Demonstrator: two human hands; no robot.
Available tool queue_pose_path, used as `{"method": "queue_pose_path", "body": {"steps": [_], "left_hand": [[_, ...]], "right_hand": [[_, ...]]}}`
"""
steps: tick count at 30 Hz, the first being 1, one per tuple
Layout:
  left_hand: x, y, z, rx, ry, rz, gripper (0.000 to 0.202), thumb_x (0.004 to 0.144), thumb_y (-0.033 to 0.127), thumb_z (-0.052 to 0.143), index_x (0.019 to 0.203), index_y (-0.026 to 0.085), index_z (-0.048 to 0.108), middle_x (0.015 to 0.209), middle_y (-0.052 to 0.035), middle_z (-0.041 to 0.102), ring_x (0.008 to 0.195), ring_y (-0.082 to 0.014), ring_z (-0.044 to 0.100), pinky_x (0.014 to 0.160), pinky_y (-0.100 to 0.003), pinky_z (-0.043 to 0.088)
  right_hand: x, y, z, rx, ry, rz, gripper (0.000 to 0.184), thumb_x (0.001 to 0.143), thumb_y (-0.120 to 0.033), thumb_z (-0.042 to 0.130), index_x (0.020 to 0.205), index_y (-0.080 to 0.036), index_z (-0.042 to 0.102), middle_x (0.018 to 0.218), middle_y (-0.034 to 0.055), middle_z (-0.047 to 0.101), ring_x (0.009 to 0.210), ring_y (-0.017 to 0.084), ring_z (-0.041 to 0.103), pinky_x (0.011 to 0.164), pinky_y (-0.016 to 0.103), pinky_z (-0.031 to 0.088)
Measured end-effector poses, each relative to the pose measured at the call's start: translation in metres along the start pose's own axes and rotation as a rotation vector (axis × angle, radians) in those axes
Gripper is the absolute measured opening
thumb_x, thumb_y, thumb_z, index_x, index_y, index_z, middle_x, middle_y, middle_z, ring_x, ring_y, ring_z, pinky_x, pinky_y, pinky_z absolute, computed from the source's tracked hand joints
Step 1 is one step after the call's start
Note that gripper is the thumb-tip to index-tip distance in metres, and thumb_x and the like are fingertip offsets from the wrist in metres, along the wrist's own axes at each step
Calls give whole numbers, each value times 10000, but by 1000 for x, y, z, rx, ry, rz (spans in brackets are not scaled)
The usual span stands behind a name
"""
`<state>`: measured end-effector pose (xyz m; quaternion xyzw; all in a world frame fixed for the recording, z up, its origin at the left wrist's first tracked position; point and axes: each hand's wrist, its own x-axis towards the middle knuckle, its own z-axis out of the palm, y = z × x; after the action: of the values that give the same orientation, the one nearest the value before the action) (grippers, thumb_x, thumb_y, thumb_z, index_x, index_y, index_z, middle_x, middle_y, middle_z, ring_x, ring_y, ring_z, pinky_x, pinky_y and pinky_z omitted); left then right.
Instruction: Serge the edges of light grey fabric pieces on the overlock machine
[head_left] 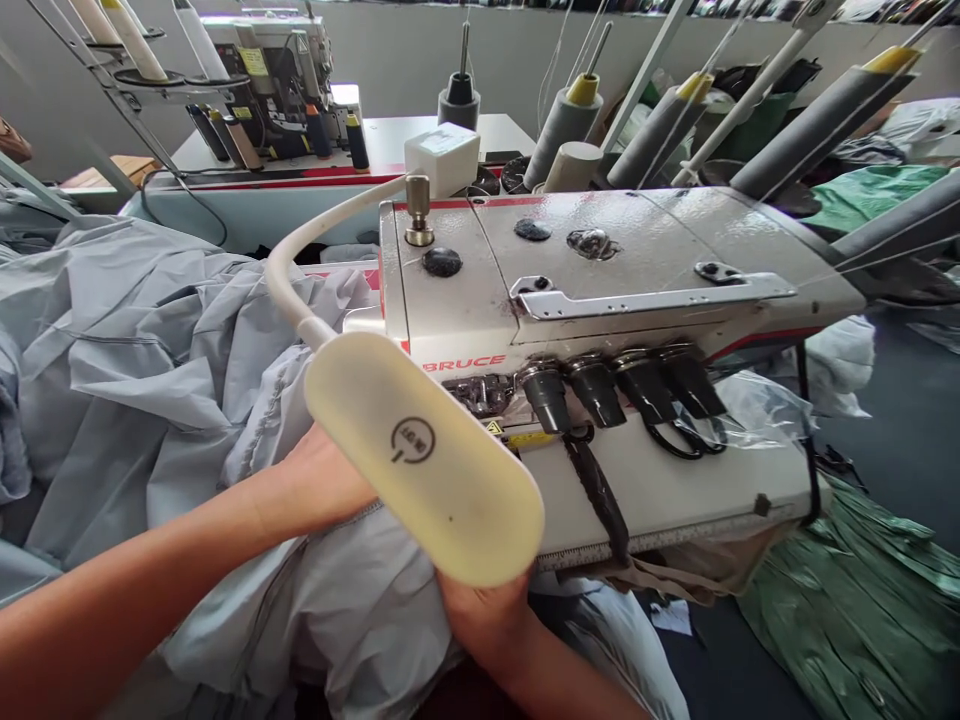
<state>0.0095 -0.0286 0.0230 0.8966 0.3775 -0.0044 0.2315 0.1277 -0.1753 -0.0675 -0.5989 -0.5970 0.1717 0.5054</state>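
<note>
My left hand [326,478] reaches in from the left and lies against light grey fabric [360,610] at the front of an overlock sewing machine [457,300] marked BRUCE. The oblong head of a lamp [442,480] on a bent white neck covers its fingers. Below the lamp, my right hand [487,600] comes up from the lower right; only its back and wrist show, close to the same fabric. The needle area and all the fingertips are hidden behind the lamp, so what the fingers grip does not show.
Grey fabric [150,340] is heaped left of the machine. Several thread cones [566,125] stand behind it. A second sewing machine [270,70] is at the back left. Dark green fabric [862,600] lies at the lower right. A measuring tape [675,535] runs along the table's front edge.
</note>
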Motion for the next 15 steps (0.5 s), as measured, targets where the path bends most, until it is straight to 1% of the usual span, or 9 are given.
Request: {"method": "queue_pose_path", "body": {"steps": [3, 6, 8, 11, 13, 15], "left_hand": [[0, -7, 7, 24, 47, -9, 224, 800, 362, 574, 677, 175, 580, 677, -20, 596, 617, -159, 518, 572, -267, 400], [1, -15, 16, 63, 115, -27, 244, 771, 368, 602, 622, 181, 549, 647, -15, 591, 604, -160, 515, 572, -269, 391], [4, -18, 18, 77, 112, -43, 259, 771, 392, 606, 625, 185, 551, 609, -8, 573, 596, -164, 514, 584, -276, 389], [8, -18, 14, 78, 72, -72, 261, 768, 435, 618, 677, 193, 580, 567, 7, 559, 550, -159, 496, 566, -280, 381], [5, -16, 11, 81, 59, -78, 260, 771, 438, 615, 686, 194, 585, 607, -5, 588, 550, -164, 502, 565, -289, 396], [-5, -15, 11, 105, 101, -32, 230, 801, 403, 580, 703, 195, 593, 706, -36, 624, 634, -192, 549, 630, -316, 446]], "right_hand": [[3, -3, 0, -14, 28, -48, 368, 905, -129, 451, 1235, -223, 582, 840, 74, 701, 708, 213, 663, 672, 319, 561], [7, -5, -1, -58, 51, -111, 417, 875, -93, 452, 1263, -197, 565, 820, 79, 707, 676, 209, 663, 645, 301, 557], [11, -7, -3, -83, 52, -137, 438, 862, -72, 438, 1268, -178, 566, 810, 82, 712, 665, 207, 667, 624, 291, 553], [15, -10, -4, -109, 54, -148, 455, 851, -62, 414, 1266, -156, 576, 807, 87, 719, 667, 208, 675, 619, 283, 554], [16, -11, -4, -132, 41, -133, 472, 845, -67, 396, 1271, -155, 578, 770, 80, 716, 638, 206, 670, 612, 282, 556], [16, -12, -4, -150, 15, -114, 483, 846, -79, 378, 1286, -144, 568, 774, 89, 718, 641, 215, 671, 600, 289, 557]]}}
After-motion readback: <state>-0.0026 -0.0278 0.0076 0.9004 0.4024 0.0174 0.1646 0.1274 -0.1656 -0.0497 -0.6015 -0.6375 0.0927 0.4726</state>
